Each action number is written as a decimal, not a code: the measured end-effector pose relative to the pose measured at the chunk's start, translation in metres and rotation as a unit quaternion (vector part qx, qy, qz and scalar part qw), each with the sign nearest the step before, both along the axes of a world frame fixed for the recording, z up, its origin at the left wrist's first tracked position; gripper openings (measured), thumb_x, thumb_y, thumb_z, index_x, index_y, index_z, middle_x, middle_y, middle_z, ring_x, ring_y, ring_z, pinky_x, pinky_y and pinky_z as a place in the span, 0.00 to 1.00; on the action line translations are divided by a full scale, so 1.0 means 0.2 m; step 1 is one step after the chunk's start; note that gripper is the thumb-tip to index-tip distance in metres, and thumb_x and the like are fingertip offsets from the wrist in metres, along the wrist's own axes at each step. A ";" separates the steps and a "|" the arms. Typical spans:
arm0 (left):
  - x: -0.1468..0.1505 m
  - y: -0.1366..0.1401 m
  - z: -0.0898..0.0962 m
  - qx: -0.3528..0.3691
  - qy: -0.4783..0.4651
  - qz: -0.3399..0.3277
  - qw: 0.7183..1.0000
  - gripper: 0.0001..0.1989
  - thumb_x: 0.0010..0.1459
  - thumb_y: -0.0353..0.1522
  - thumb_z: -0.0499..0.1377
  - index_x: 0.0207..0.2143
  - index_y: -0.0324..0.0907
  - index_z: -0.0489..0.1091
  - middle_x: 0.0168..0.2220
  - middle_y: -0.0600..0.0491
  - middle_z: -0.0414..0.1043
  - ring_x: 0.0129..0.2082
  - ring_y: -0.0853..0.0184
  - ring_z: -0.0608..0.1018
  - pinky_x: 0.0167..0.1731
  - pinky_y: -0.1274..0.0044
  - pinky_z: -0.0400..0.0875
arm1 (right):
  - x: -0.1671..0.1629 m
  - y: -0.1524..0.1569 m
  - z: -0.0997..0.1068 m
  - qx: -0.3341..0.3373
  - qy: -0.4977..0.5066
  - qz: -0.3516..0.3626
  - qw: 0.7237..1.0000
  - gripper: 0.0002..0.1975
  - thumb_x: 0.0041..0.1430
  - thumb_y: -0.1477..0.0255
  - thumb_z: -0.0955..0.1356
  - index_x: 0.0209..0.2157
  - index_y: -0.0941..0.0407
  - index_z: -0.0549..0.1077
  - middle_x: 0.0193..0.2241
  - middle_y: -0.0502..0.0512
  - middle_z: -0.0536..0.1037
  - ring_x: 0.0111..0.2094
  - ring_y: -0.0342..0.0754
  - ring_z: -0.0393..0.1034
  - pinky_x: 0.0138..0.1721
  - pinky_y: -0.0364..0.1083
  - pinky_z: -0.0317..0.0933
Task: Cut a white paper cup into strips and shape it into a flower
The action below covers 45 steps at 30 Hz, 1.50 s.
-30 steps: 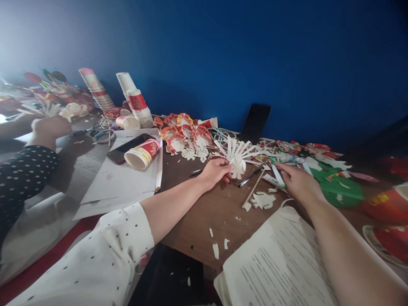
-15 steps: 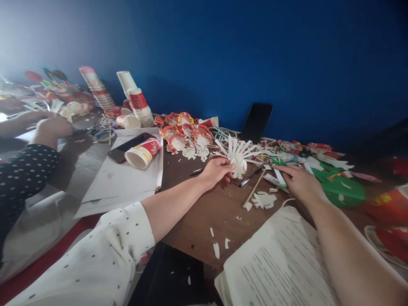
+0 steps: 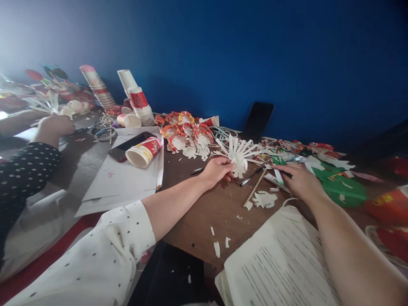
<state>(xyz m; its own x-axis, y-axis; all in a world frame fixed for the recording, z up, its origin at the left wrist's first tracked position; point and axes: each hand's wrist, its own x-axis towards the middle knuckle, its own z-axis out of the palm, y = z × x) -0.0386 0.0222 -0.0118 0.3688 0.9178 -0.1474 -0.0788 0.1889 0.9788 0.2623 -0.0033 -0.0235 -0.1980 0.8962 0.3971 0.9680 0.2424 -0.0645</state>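
Observation:
My left hand (image 3: 219, 173) pinches a white paper cup (image 3: 239, 163) cut into long strips that fan outward, with a scalloped white piece at its lower end. To the right, my right hand (image 3: 301, 182) is low over the clutter with its fingers closed around a slim dark thing, mostly hidden, which I cannot make out. A small white scrap shows by its fingertips. Between my hands lie a black pen (image 3: 251, 177), a thin wooden stick (image 3: 254, 189) and a flat cut-out paper shape (image 3: 264, 199). A white tube (image 3: 276, 182) lies partly under my right hand.
Red-and-white paper flowers (image 3: 188, 134) are heaped behind my left hand. A dark phone (image 3: 259, 121) leans on the blue wall. Stacked cups (image 3: 138, 106) and a lying cup (image 3: 143, 153) stand left. A printed paper (image 3: 274, 259) lies in front. At far left, a co-worker's hand (image 3: 55, 127) works.
My right hand has shifted slightly, and a dark slim thing now shows under its fingers. My left hand holds the cut cup in nearly the same place.

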 end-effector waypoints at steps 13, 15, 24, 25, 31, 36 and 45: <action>0.00 -0.01 0.02 -0.027 -0.017 -0.009 0.999 0.07 0.55 0.29 0.61 0.26 0.37 0.66 0.17 0.58 0.67 0.13 0.77 0.67 0.14 0.85 0.62 | -0.51 -0.25 0.21 0.286 0.213 0.023 0.934 0.07 0.58 0.69 0.68 0.39 0.53 0.72 0.29 0.55 0.76 0.29 0.50 0.72 0.36 0.51 0.68; -0.01 -0.01 0.02 -0.029 -0.020 -0.016 0.999 0.07 0.55 0.29 0.61 0.27 0.37 0.66 0.17 0.58 0.67 0.12 0.77 0.67 0.13 0.86 0.60 | -0.59 -0.28 0.20 0.264 0.206 0.059 0.940 0.07 0.57 0.70 0.68 0.39 0.54 0.72 0.31 0.56 0.77 0.31 0.50 0.73 0.36 0.50 0.68; 0.01 -0.01 0.02 -0.033 0.006 -0.013 0.999 0.05 0.55 0.28 0.61 0.27 0.36 0.70 0.18 0.58 0.68 0.13 0.79 0.68 0.17 0.86 0.63 | -0.65 -0.23 0.14 0.222 0.164 0.168 0.946 0.13 0.57 0.75 0.68 0.45 0.55 0.73 0.38 0.57 0.80 0.38 0.50 0.75 0.43 0.49 0.69; 0.01 -0.01 0.03 -0.036 0.008 -0.008 0.999 0.05 0.55 0.28 0.61 0.27 0.36 0.70 0.17 0.58 0.68 0.14 0.79 0.68 0.17 0.85 0.64 | -0.65 -0.23 0.13 0.220 0.159 0.162 0.949 0.13 0.57 0.74 0.68 0.46 0.55 0.73 0.39 0.57 0.80 0.38 0.50 0.75 0.43 0.49 0.69; 0.01 -0.01 0.03 -0.034 0.000 -0.015 0.999 0.06 0.56 0.27 0.60 0.26 0.35 0.70 0.18 0.57 0.69 0.14 0.79 0.69 0.19 0.85 0.65 | -0.65 -0.22 0.11 0.200 0.141 0.128 0.961 0.12 0.60 0.70 0.66 0.46 0.54 0.73 0.39 0.58 0.80 0.39 0.51 0.76 0.45 0.50 0.68; 0.01 -0.02 0.03 -0.031 -0.001 -0.016 0.999 0.05 0.56 0.27 0.60 0.27 0.35 0.70 0.18 0.57 0.68 0.14 0.79 0.68 0.18 0.85 0.65 | -0.64 -0.22 0.10 0.194 0.136 0.129 0.963 0.13 0.60 0.70 0.66 0.46 0.55 0.74 0.40 0.58 0.80 0.40 0.51 0.75 0.46 0.49 0.68; 0.01 -0.01 0.02 -0.029 -0.001 -0.024 0.999 0.04 0.55 0.28 0.61 0.29 0.36 0.72 0.18 0.57 0.68 0.15 0.79 0.69 0.19 0.85 0.66 | -0.65 -0.22 0.10 0.196 0.146 0.141 0.959 0.12 0.59 0.72 0.66 0.45 0.56 0.74 0.40 0.58 0.80 0.40 0.50 0.75 0.45 0.48 0.67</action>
<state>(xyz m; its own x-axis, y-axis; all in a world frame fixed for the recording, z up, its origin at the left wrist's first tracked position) -0.0365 0.0201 -0.0085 0.4134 0.8886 -0.1988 -0.0706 0.2489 0.9659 0.1327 -0.0465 -0.0031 -0.2397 0.5940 0.7679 0.8144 0.5536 -0.1740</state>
